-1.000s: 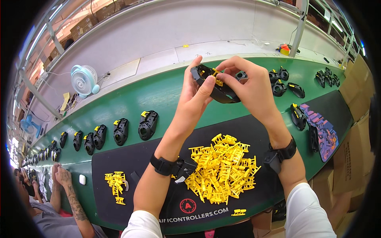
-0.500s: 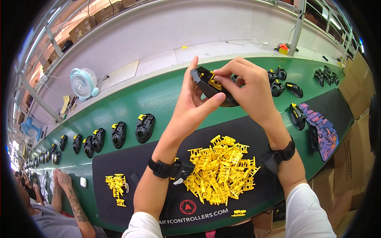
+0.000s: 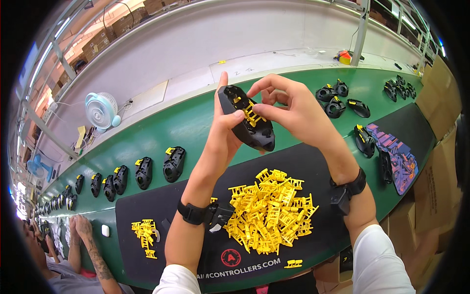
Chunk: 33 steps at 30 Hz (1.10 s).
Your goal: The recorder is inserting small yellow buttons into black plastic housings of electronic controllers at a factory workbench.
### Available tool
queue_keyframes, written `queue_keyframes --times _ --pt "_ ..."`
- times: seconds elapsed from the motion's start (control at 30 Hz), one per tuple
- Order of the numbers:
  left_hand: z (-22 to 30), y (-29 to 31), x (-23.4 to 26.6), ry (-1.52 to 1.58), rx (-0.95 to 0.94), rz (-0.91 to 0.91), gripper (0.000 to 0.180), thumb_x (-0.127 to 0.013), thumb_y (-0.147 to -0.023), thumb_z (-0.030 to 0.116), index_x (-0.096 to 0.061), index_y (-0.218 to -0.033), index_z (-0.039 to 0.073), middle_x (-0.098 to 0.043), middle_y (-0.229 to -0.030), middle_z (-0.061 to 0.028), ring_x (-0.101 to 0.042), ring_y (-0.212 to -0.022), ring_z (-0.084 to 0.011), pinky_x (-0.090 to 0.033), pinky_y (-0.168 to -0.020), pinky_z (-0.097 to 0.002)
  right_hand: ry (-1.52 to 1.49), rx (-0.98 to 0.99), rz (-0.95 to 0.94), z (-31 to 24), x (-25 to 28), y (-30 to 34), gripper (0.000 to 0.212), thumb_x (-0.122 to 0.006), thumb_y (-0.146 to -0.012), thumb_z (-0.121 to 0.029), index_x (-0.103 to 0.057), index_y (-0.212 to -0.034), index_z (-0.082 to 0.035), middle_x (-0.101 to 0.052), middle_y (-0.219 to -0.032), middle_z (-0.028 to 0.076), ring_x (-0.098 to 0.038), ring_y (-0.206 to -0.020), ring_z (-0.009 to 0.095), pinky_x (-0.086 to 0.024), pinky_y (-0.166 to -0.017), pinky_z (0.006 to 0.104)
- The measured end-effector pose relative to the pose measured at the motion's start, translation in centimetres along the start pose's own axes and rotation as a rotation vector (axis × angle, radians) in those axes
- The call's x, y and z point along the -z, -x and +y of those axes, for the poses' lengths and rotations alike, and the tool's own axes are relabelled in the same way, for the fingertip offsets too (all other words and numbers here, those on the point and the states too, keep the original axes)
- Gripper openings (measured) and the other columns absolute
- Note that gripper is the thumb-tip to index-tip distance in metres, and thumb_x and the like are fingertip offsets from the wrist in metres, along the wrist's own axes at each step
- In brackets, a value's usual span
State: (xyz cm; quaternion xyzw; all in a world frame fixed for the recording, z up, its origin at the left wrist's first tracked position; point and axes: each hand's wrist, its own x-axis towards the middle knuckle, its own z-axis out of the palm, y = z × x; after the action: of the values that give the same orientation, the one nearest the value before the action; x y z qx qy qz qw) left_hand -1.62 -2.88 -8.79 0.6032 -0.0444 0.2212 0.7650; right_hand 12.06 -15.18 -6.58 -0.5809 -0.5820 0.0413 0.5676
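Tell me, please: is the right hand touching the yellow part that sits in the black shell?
Touching. In the head view, the right hand pinches the yellow part with its fingertips, no gap showing, while the left hand holds the black shell.

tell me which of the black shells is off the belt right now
The black shell held up between the left hand and right hand, with a yellow clip inside it. All the other shells lie on the green belt.
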Motion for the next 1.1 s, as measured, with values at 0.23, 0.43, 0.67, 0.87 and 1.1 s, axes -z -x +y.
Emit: queue_keyframes --times 0.23,0.43,0.67,0.87,1.1 --pt "-0.7 -0.3 0.2 0.152 -0.076 0.015 0.08 -0.048 -0.087 0.037 -0.022 -0.159 0.013 -0.06 -0.125 -0.0176 -0.066 -0.112 -0.0286 -0.06 -0.091 -0.0413 -0.373 -0.302 -0.189 0.0 0.1 0.3 0.018 -0.072 -0.092 -0.011 -0.061 -0.105 -0.008 -0.039 -0.077 -0.008 -0.044 -0.071 0.002 -0.036 -0.06 0.0189" --pt "-0.2 -0.5 1.2 0.196 -0.057 -0.066 0.077 -0.046 -0.088 0.038 -0.028 -0.156 0.008 -0.064 -0.116 -0.0167 -0.069 -0.102 -0.0256 -0.06 -0.088 -0.0406 -0.476 -0.33 -0.219 -0.1 -1.0 0.4 0.019 -0.073 -0.092 -0.012 -0.059 -0.104 -0.008 -0.041 -0.078 -0.007 -0.041 -0.068 0.001 -0.033 -0.057 0.0195" --pt "0.8 -0.4 3.3 0.462 0.118 -0.097 0.061 -0.043 -0.094 0.046 -0.057 -0.135 0.002 -0.068 -0.108 -0.0083 -0.067 -0.09 -0.0187 -0.057 -0.074 -0.0339 0.108 0.316 -0.041 -0.4 -1.7 0.4 0.02 -0.081 -0.081 -0.02 -0.07 -0.093 -0.009 -0.068 -0.091 0.002 -0.06 -0.093 0.017 -0.049 -0.074 0.0305" --pt "-0.6 -0.5 4.9 0.644 0.292 -0.077 0.047 -0.046 -0.095 0.044 -0.064 -0.11 0.002 -0.068 -0.088 -0.0067 -0.065 -0.073 -0.0167 -0.054 -0.057 -0.0317 0.343 0.465 -0.158 0.2 -2.9 0.9 0.027 -0.084 -0.077 -0.022 -0.068 -0.093 -0.007 -0.068 -0.09 0.005 -0.057 -0.092 0.026 -0.05 -0.081 0.0361" --pt "-0.7 -0.9 7.2 0.6 0.437 -0.175 0.043 -0.046 -0.095 0.044 -0.064 -0.099 0.005 -0.068 -0.084 -0.0067 -0.062 -0.064 -0.016 -0.046 -0.045 -0.0295 0.335 0.364 -0.185 1.1 -4.7 1.3 0.024 -0.077 -0.084 -0.021 -0.066 -0.095 -0.003 -0.066 -0.093 0.01 -0.058 -0.094 0.03 -0.051 -0.082 0.0395"
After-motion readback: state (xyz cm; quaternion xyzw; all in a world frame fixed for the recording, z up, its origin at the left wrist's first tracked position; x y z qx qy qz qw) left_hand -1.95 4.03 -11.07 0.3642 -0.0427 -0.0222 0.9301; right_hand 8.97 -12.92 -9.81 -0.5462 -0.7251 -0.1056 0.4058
